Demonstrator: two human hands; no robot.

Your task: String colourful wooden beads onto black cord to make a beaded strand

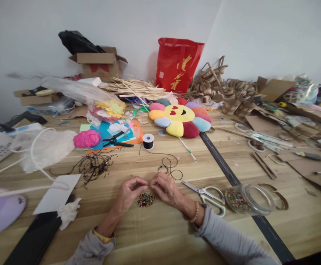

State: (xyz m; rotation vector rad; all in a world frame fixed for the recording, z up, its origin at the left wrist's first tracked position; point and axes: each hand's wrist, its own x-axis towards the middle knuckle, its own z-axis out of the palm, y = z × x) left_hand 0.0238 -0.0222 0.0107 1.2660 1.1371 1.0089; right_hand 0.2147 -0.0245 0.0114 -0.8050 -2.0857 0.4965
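My left hand (134,189) and my right hand (166,188) meet fingertip to fingertip over the wooden table, both closed in a pinch. Between them shows a short bit of thin cord; any bead at the tips is too small to make out. Just below lies a small pile of multicoloured round beads (146,200). Behind my right hand, a short curve of strung beads (163,169) rests on the table. Black cord (174,162) loops from there toward a white spool wound with black cord (148,142). Scissors with pale handles (208,195) lie right of my right hand.
A clear jar of beads (239,199) lies on its side at right. Left are tangled black cord (94,167), pink yarn (87,138) and black pliers (116,141). Farther back are a flower cushion (181,116), a red bag (177,62) and baskets (212,75).
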